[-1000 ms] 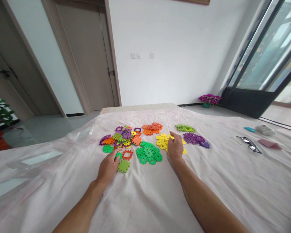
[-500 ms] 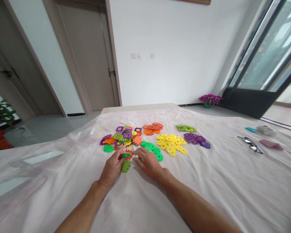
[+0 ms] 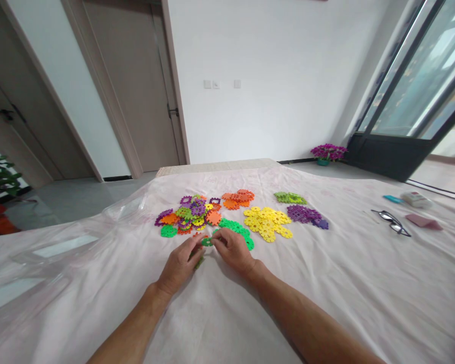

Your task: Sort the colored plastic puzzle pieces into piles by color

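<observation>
A green notched plastic disc [image 3: 207,242] is pinched at its left edge by my left hand [image 3: 181,264]. At its right edge, the fingers of my right hand [image 3: 233,252] are closed on it too. Below my left fingers lies an olive-green piece [image 3: 199,263], mostly hidden. An orange piece [image 3: 199,234] peeks out just behind the disc. Beyond my right hand spreads a pile of green discs [image 3: 235,227], partly covered by that hand. A mixed heap of coloured pieces [image 3: 191,212] sits past my left hand, with a single green disc [image 3: 169,231] at its near edge.
Yellow discs [image 3: 267,222], purple pieces [image 3: 303,214], orange pieces [image 3: 238,198] and light-green pieces [image 3: 290,197] form separate piles on the pale cloth [image 3: 250,313]. Glasses [image 3: 392,223] and a pink folded item [image 3: 423,221] lie at right. Clear plastic packaging [image 3: 64,246] rests at left.
The green disc in my left hand has moved slightly right, and my right fingers have closed on its edge. My left hand now covers more of the olive-green piece.
</observation>
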Tool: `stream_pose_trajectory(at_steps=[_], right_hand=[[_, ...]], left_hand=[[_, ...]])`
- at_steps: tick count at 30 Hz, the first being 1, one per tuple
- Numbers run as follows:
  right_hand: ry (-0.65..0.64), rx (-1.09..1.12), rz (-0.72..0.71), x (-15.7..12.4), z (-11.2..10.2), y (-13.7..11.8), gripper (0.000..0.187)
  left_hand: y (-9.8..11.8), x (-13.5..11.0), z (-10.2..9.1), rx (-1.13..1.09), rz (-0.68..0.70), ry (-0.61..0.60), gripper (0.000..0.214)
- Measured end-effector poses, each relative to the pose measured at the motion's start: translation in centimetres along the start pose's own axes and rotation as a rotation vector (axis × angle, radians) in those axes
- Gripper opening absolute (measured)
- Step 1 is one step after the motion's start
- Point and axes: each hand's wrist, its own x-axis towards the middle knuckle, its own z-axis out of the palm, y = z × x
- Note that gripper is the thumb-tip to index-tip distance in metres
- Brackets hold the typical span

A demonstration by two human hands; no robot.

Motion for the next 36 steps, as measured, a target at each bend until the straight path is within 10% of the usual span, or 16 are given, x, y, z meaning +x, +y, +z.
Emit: stream_pose_trajectory(at_steps=[10,18,36], right_hand=[[0.293,-0.170,0.151,0.7,-2.3,3.0,0.021],[0.073,-0.092,-0.053,-0.1,-1.4,1.3,0.023],[-0.305,0.036,-0.087,-0.6,-0.8,-1.4,0.017]], left_hand=[[0.8,0.2,-0.5,0.406,0.019,-0.005,0.041],[0.5,-0.2,0.1,0.332,-0.030,0.081,0.038],[2.2,-0.7,0.2,0.333,0.408,0.177,0.060]])
